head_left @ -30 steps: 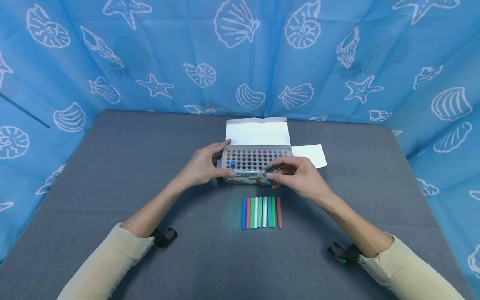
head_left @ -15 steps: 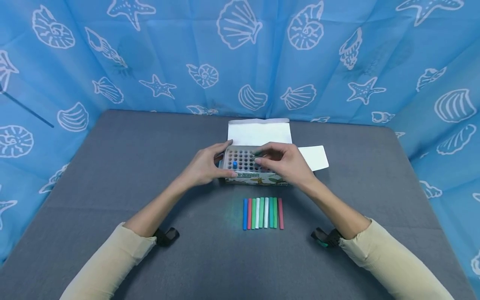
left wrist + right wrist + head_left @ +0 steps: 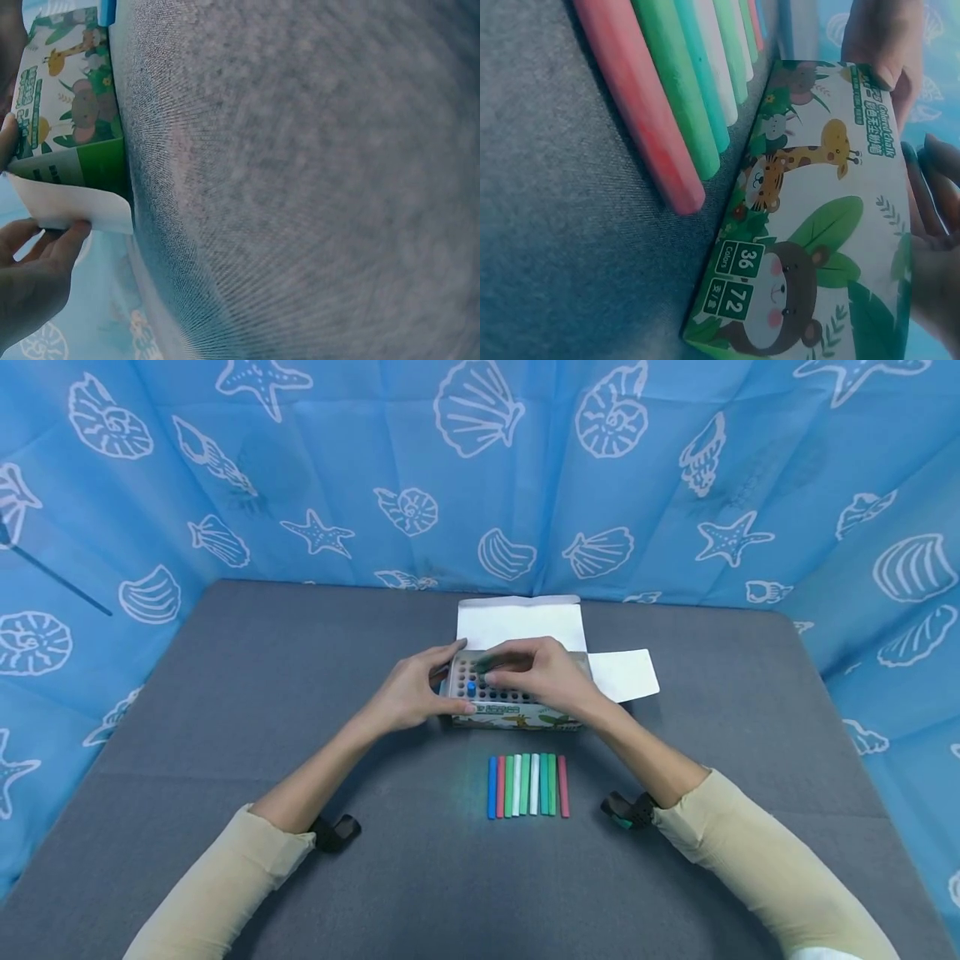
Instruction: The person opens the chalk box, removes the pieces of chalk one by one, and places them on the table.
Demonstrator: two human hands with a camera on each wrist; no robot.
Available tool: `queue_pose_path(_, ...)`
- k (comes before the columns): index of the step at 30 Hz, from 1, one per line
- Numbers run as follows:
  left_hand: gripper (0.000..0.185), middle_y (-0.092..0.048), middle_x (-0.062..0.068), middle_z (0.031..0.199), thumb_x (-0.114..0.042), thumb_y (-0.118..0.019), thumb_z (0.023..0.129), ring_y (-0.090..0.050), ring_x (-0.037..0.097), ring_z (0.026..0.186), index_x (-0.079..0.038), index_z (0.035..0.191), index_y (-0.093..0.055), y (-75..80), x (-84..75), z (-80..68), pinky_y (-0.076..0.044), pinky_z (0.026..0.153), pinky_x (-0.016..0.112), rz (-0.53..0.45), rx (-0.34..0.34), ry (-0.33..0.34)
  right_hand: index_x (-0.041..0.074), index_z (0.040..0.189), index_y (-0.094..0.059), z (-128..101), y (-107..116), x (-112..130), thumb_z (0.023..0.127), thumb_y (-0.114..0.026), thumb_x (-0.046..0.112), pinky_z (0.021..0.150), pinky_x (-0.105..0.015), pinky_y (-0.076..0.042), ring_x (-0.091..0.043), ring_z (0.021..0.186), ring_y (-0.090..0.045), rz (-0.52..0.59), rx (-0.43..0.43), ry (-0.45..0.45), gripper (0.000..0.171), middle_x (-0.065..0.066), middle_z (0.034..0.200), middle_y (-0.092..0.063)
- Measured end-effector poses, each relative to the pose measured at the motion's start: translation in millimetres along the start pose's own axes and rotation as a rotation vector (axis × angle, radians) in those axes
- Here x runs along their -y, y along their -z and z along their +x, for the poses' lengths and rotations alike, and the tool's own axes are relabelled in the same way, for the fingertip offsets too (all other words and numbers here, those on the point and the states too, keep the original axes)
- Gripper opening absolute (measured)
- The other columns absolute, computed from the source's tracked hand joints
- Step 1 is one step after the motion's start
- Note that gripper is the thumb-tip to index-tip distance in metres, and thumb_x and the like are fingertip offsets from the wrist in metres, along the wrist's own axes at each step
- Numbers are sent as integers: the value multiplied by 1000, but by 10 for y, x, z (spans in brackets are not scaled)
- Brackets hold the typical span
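Note:
A chalk box (image 3: 517, 717) with animal pictures stands open, its top a grid of round holes. One blue chalk stick (image 3: 471, 688) pokes up near the grid's left front corner. My left hand (image 3: 408, 692) grips the box's left end, thumb on the front; in the left wrist view its fingers (image 3: 64, 244) touch a white end flap (image 3: 79, 206). Over the holes, just right of the blue stick, hovers my right hand (image 3: 543, 675), thumb and fingers bent loosely; no object shows between them. Its fingers (image 3: 922, 187) look dark-smudged in the right wrist view.
A row of several coloured chalk sticks (image 3: 525, 787) lies on the grey table (image 3: 337, 877) before the box. The white lid (image 3: 521, 618) is folded back, and a right flap (image 3: 624, 675) sticks out. A blue shell-print curtain (image 3: 315, 460) hangs behind.
My right hand has moved left across the holes, from the box's right front corner to beside the blue chalk stick. My left hand keeps its grip on the box.

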State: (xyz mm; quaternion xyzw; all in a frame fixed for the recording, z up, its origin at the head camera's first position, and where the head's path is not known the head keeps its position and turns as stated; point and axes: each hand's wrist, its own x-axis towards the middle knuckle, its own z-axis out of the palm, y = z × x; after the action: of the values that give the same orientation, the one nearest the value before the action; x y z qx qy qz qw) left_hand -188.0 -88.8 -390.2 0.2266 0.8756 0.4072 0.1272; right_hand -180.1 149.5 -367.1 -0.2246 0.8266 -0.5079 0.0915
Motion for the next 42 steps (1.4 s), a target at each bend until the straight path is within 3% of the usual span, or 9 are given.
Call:
queue_pose_path(7, 96, -37, 17, 155, -34, -85, 80, -47, 34, 134, -17, 157, -31, 6, 0, -1, -46, 105, 44, 16, 0, 2, 4, 121, -71, 100, -32, -44, 92, -73, 14, 84, -35, -58, -19, 98, -70, 3, 103, -61, 31, -9, 111, -73)
queue_pose_path(15, 96, -38, 17, 154, -34, -85, 80, -48, 33, 132, -17, 157, -30, 16, -1, -3, -47, 104, 47, 9, -4, 0, 7, 119, -73, 167, -69, -70, 90, -76, 18, 76, -32, -58, -14, 87, -71, -96, 164, -88, 31, -4, 101, -75)
queue_pose_path(23, 96, -36, 17, 156, -35, -85, 80, -45, 35, 135, -20, 157, -31, 6, 13, -9, -45, 105, 49, 28, -13, 2, 11, 116, -76, 204, -112, -63, 88, -78, 23, 60, -27, -47, -12, 59, -58, -227, 170, -103, 30, -3, 105, -75)
queue_pose_path(29, 95, -36, 16, 156, -34, -85, 80, -46, 35, 134, -20, 157, -31, -1, 7, -8, -47, 103, 48, 27, -10, -1, 12, 110, -78, 206, -123, -56, 89, -77, 21, 58, -27, -47, -11, 65, -63, -282, 166, -85, 23, -3, 102, -75)
queue_pose_path(36, 95, -35, 17, 156, -34, -85, 80, -47, 35, 134, -19, 157, -30, -13, 20, -4, -47, 103, 47, 23, -10, -2, 13, 112, -77, 198, -142, -51, 90, -76, 25, 60, -27, -49, -9, 69, -65, -259, 148, -131, 25, -2, 104, -75)
queue_pose_path(39, 96, -36, 17, 156, -35, -85, 80, -47, 35, 134, -18, 157, -30, -11, 11, 0, -47, 104, 47, 25, -10, 1, 13, 111, -78, 192, -143, -47, 90, -76, 25, 57, -27, -46, -11, 61, -61, -245, 138, -127, 24, -2, 103, -76)
queue_pose_path(42, 96, -36, 17, 156, -34, -85, 80, -47, 35, 134, -18, 157, -31, -6, -4, 3, -46, 105, 45, 20, -10, 5, 12, 109, -78, 187, -143, -47, 91, -75, 24, 61, -27, -49, -10, 66, -63, -234, 130, -110, 23, -1, 101, -76)
